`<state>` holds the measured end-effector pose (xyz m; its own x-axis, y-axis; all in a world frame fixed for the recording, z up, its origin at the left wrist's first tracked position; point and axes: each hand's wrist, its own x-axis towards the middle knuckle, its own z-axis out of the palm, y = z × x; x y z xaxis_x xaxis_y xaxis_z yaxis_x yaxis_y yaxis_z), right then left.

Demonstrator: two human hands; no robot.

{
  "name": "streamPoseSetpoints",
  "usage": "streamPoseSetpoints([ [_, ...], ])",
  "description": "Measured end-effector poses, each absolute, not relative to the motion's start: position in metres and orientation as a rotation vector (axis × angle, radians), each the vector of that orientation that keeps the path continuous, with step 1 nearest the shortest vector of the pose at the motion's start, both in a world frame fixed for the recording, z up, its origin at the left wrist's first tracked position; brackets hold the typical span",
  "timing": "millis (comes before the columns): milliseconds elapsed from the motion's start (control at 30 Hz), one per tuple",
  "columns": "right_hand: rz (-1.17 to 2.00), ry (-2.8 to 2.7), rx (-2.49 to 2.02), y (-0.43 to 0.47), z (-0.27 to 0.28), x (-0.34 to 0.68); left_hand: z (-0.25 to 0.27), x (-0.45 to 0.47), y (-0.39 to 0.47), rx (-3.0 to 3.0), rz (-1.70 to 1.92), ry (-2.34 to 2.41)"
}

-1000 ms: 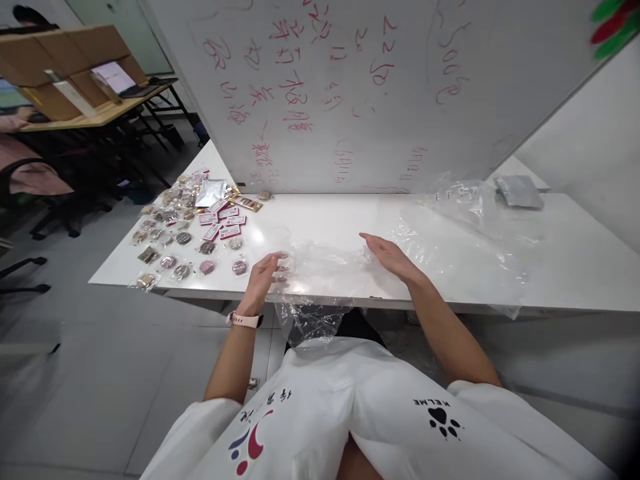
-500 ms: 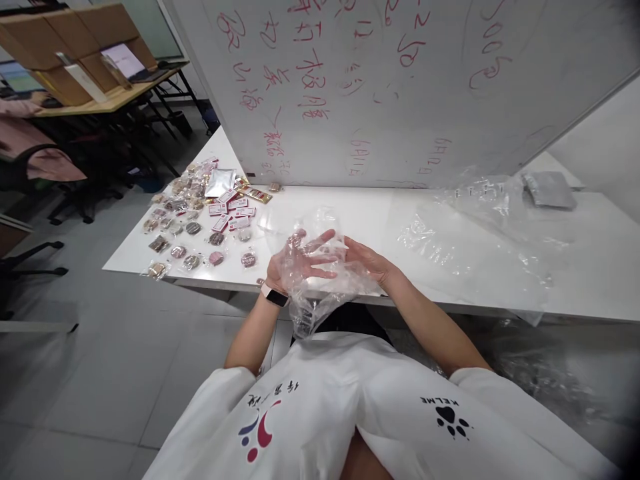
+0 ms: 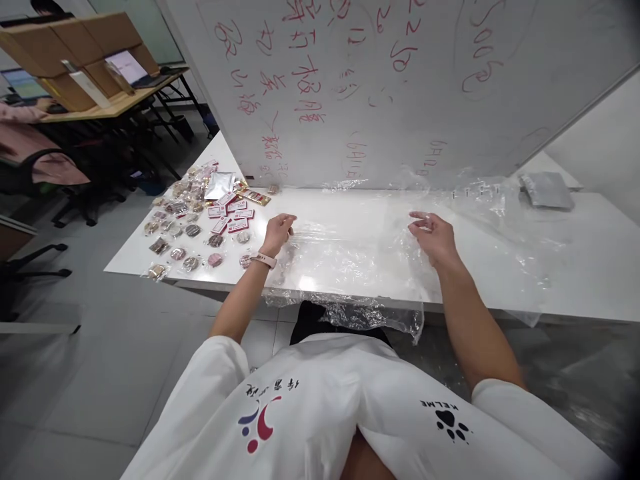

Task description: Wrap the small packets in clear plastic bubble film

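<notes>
A crinkled clear plastic film (image 3: 345, 257) is stretched wide across the white table, its lower part hanging over the front edge. Whether it is a single sheet or a bag, I cannot tell. My left hand (image 3: 279, 233), with a pale band on the wrist, pinches the film's left side. At the opposite side my right hand (image 3: 434, 239) has its thumb and fingers closed on the film. Just left of my left hand lie small wrapped round cakes (image 3: 215, 260) and several red-and-white packets (image 3: 239, 225).
More clear plastic (image 3: 500, 233) spreads over the right part of the table (image 3: 595, 280), with a grey packet (image 3: 546, 190) behind. A silver pouch (image 3: 220, 185) lies among the sweets. A whiteboard (image 3: 350, 100) stands along the back. Another person's sleeve (image 3: 23, 113) shows far left.
My hands were close together in the bunched plastic. They have moved apart, left and right, and the film is now spread between them.
</notes>
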<state>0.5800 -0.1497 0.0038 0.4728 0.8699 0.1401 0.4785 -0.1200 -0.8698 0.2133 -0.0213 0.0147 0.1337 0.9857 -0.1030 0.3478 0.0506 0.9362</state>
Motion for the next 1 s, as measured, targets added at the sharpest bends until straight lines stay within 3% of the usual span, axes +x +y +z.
streamPoseSetpoints([
  [133,0.048,-1.335,-2.126,-0.153,0.008,0.569,0.001,0.216,-0.034,1.796,1.01,1.684],
  [233,-0.16,-1.509,-2.048,-0.158,0.02,0.537,-0.005,0.228,-0.063,2.128,1.065,1.511],
  [400,0.284,-2.02,-1.897,-0.144,-0.022,0.481,-0.029,0.245,-0.103,2.273,0.499,1.173],
  [467,0.392,-2.116,-1.879,-0.138,-0.048,0.471,-0.03,0.234,-0.107,2.29,0.566,1.275],
  [600,0.378,-2.143,-1.864,-0.137,-0.073,0.473,-0.02,0.18,-0.104,2.112,0.91,1.987],
  [700,0.347,-2.16,-1.88,-0.138,-0.073,0.476,-0.025,0.142,-0.105,1.917,0.779,2.38],
  [800,0.328,-2.158,-1.88,-0.138,-0.072,0.475,-0.039,0.125,-0.106,1.904,0.694,2.412],
  [1000,0.313,-2.168,-1.887,-0.137,-0.074,0.474,-0.029,0.108,-0.071,2.142,1.016,2.097],
])
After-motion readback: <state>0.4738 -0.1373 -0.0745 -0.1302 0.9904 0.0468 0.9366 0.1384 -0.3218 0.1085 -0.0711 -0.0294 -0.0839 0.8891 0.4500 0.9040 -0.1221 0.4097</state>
